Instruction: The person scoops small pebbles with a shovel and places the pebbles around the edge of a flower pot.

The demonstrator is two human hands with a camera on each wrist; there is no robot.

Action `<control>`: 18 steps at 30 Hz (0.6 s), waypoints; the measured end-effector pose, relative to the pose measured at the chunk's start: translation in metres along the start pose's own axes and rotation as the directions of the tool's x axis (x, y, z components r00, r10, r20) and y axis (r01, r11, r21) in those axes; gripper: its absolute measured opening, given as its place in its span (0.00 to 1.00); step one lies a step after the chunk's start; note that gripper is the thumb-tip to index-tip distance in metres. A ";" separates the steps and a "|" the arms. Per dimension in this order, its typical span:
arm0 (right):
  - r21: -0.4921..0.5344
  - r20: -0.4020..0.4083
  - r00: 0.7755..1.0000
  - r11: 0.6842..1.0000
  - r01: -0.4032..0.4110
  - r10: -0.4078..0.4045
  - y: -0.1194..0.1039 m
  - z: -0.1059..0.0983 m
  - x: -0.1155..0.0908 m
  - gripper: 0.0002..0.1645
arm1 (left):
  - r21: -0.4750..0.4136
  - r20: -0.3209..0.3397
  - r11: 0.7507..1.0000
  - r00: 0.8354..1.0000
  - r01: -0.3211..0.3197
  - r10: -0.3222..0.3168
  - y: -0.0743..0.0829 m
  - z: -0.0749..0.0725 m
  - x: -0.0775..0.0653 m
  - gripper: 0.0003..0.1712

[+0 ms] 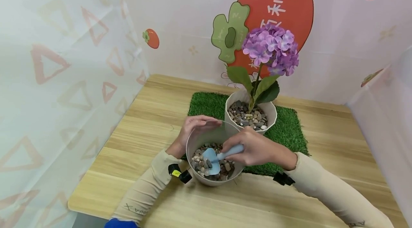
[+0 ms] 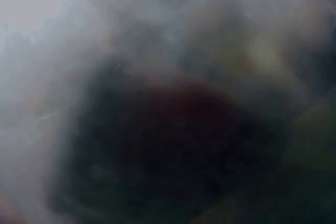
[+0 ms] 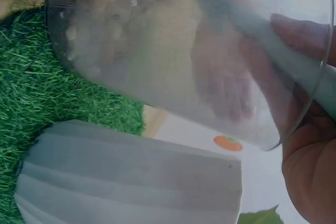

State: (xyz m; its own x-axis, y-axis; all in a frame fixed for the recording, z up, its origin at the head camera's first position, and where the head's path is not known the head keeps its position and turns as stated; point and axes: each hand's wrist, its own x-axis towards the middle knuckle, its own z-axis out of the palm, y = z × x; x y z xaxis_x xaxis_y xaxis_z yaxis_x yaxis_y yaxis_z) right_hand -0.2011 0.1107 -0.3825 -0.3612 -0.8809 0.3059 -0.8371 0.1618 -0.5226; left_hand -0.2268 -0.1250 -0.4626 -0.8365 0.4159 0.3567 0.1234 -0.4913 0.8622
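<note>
A clear plastic bucket (image 1: 236,174) of small mixed pebbles (image 1: 227,166) stands in front of the white pot. My left hand (image 1: 190,130) rests against the bucket's outer left and far side, its fingers stretched along the wall; they show blurred through the plastic in the right wrist view. In my right hand (image 1: 257,147) I grip the handle of a light blue toy shovel (image 1: 210,154). The shovel's blade points down among the pebbles, with a few stones on it. The left wrist view is dark and too blurred to read.
Behind the bucket stands a white faceted pot (image 1: 272,118) filled with pebbles, holding a purple hydrangea (image 1: 271,47) on a leafy stem. A green artificial grass mat (image 1: 291,131) lies under the pot on the wooden table (image 1: 135,135). Printed sheets hang behind and at both sides.
</note>
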 end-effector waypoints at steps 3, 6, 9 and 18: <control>-0.002 -0.085 0.996 1.000 0.011 -0.011 0.000 -0.002 -0.006 0.10 | 0.015 0.017 1.000 1.000 -0.022 0.022 -0.002 -0.002 0.001 0.23; 0.006 -0.156 0.987 1.000 0.026 -0.025 0.001 -0.003 -0.012 0.12 | 0.000 0.009 1.000 1.000 -0.019 0.019 -0.002 -0.002 0.001 0.22; 0.039 -0.229 0.973 0.998 0.048 -0.037 0.000 -0.005 -0.017 0.14 | -0.029 -0.004 1.000 1.000 0.004 -0.004 0.000 0.000 0.001 0.22; 0.148 -0.385 0.921 0.989 -0.007 0.064 -0.015 -0.013 -0.027 0.15 | -0.028 0.002 0.999 1.000 0.031 -0.031 0.001 -0.001 -0.001 0.22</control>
State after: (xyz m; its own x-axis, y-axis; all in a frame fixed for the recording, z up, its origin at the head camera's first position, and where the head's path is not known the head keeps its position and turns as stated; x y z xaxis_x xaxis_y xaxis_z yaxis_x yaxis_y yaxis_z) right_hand -0.1840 0.1373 -0.3727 -0.5443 -0.6296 0.5545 -0.7645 0.1002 -0.6367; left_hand -0.2266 -0.1267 -0.4626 -0.8387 0.4325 0.3308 0.0825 -0.4997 0.8623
